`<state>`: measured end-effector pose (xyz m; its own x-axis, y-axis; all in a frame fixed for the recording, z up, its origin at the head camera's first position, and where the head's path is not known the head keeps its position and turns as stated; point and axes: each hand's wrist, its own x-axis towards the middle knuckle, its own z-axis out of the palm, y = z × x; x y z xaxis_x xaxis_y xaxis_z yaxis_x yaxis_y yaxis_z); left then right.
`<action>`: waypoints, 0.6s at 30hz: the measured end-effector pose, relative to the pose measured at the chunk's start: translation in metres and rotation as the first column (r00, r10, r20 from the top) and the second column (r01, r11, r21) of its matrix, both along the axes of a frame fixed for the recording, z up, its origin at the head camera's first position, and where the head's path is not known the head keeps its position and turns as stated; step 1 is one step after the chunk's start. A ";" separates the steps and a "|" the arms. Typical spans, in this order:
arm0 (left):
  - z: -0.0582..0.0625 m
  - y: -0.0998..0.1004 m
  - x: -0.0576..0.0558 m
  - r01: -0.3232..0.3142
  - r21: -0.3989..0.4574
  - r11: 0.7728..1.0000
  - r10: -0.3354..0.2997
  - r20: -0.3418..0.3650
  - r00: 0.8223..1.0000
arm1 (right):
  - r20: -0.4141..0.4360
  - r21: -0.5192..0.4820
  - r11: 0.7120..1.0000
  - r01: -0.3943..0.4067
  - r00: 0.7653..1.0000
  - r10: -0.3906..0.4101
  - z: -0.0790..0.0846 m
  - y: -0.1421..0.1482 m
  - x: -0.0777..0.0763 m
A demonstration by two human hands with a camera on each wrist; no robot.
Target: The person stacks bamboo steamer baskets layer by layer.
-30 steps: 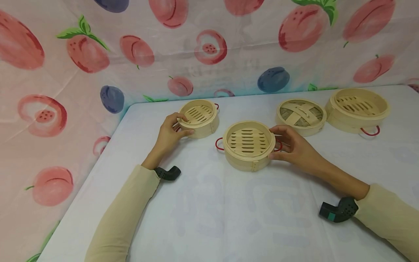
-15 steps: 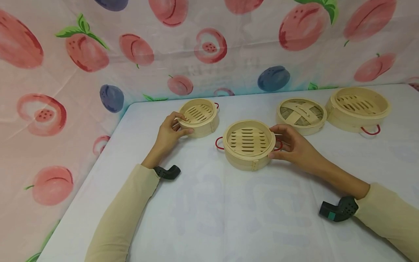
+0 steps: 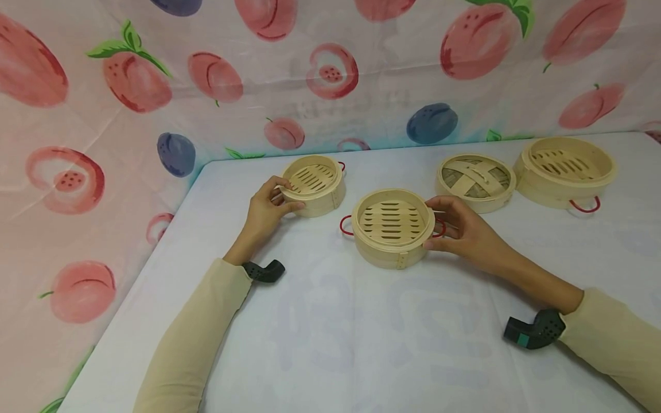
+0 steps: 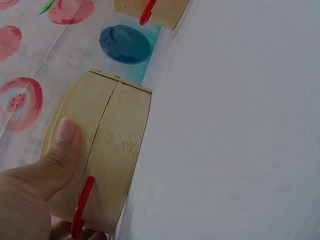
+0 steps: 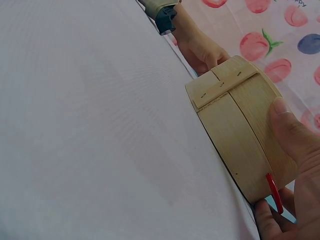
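Note:
My left hand [image 3: 267,210] grips the left side of a small round bamboo steamer basket [image 3: 322,205] with a slatted base and red handles. In the left wrist view the thumb lies along the basket's wall [image 4: 117,135], above a red handle [image 4: 83,207]. Nearer to me, a second bamboo steamer basket [image 3: 382,255] has red handles at both sides. My right hand [image 3: 465,232] holds its right side, thumb at the front and fingers behind. From the right wrist, this basket [image 5: 240,140] shows its stapled wall seam, and a red handle [image 5: 274,193] sits beneath the thumb.
A bamboo steamer lid [image 3: 475,178] with crossed strips lies behind my right hand. Right beside it stands a larger steamer basket [image 3: 547,192] with a red handle. The white-covered table [image 3: 356,344] meets a fruit-print cloth [image 3: 382,92] at the back and left.

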<state>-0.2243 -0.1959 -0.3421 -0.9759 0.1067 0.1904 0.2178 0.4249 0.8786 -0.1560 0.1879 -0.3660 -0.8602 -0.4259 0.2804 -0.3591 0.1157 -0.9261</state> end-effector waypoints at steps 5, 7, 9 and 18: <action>-0.011 -0.005 -0.008 -0.007 0.016 1.000 0.007 -0.010 1.000 | -0.001 -0.004 1.000 -0.002 1.000 0.002 0.000 0.000 0.000; -0.015 -0.007 -0.011 -0.012 0.013 1.000 0.013 -0.020 1.000 | -0.001 -0.002 1.000 -0.002 1.000 0.002 0.000 0.000 0.000; -0.016 -0.008 -0.011 -0.020 0.005 1.000 0.020 -0.037 0.999 | 0.000 0.002 1.000 0.000 1.000 0.000 -0.001 0.000 0.000; -0.002 -0.002 -0.008 -0.039 0.071 0.997 0.046 -0.097 0.994 | 0.014 0.013 1.000 0.012 1.000 -0.012 -0.001 0.000 -0.001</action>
